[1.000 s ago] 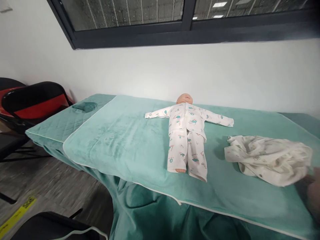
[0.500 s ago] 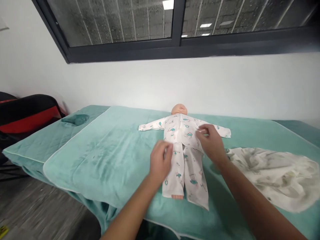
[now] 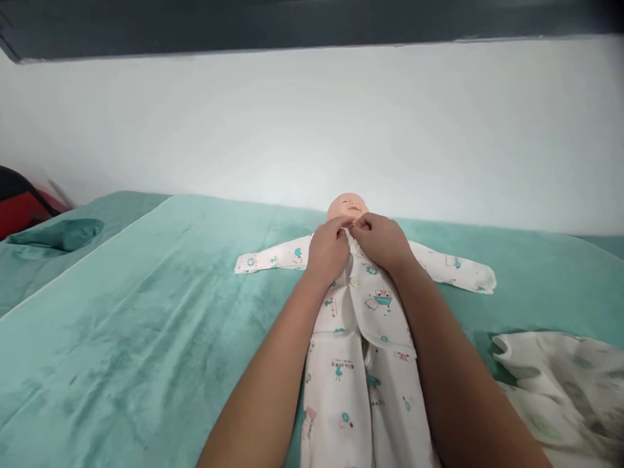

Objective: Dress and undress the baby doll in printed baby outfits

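Observation:
A baby doll (image 3: 345, 203) lies on its back with its head toward the wall. It wears a white, long-sleeved baby shirt (image 3: 373, 300) printed with small teal and pink pictures, sleeves stretched out to both sides. Matching trousers (image 3: 334, 403) cover its legs. At the neck, just under the chin, my left hand (image 3: 330, 248) is closed on the shirt's collar from the left. Beside it my right hand (image 3: 383, 240) pinches the collar from the right. My fingers hide what lies between them. A button shows on the front below.
Green velvety bedding (image 3: 160, 325) covers the bed under the doll. A crumpled white cloth (image 3: 575, 383) lies to the right. The wall (image 3: 292, 130) rises behind the bed, and a black and red chair (image 3: 22, 208) stands at the far left.
Both hands have moved up from the shirt's lower front and the trousers to the collar and closed on it. The view has come nearer and tilted down.

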The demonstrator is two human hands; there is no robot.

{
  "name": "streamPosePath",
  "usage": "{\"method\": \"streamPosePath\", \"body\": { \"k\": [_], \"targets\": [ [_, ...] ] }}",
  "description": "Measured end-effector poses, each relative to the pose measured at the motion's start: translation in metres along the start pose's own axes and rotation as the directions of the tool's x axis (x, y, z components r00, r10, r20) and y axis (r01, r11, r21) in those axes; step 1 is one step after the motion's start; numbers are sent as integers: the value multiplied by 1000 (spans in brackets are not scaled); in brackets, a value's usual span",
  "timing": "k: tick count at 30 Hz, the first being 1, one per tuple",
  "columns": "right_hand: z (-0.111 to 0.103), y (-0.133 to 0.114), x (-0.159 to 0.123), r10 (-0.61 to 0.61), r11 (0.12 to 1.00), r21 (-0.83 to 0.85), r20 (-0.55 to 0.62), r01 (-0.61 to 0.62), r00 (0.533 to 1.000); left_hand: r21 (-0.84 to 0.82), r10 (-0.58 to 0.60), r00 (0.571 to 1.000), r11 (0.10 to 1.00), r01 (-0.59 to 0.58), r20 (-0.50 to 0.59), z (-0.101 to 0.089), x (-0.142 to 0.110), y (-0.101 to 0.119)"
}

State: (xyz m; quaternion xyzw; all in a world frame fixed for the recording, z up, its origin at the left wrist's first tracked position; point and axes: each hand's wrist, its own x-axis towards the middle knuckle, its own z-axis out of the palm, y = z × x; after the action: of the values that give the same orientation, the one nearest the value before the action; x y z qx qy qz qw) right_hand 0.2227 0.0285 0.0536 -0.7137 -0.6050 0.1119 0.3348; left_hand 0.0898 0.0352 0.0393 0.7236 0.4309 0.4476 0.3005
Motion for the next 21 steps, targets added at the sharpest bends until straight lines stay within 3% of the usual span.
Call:
{"method": "streamPosePath", "body": {
  "k": [5,7,8,10,12,16,21],
  "targets": [
    [1,6,-5,64,977,212,-199,-21,978,-64,-10,1000,998,9,-5,-2,1,6],
    [0,8,-15,32,969,242,-308,45,951,-103,-4,1000,995,1,-23,-3,-8,6],
    [0,8,-21,-38,966,230,-338,122,940,-120,8,1000,993,-11,-30,-4,-14,5],
    [-2,6,-35,-225,940,173,-329,293,917,-140,51,998,989,-55,-33,-7,-27,2],
    [-3,4,-49,-337,917,127,-261,378,905,-146,102,995,984,-103,-18,-11,-38,-1],
    [-3,3,-69,-314,932,115,-221,345,923,-144,124,992,982,-120,25,-16,-49,-3],
    [-4,7,-73,-228,945,188,-211,269,950,-123,113,991,987,-104,77,-18,-47,0]
  ]
}}
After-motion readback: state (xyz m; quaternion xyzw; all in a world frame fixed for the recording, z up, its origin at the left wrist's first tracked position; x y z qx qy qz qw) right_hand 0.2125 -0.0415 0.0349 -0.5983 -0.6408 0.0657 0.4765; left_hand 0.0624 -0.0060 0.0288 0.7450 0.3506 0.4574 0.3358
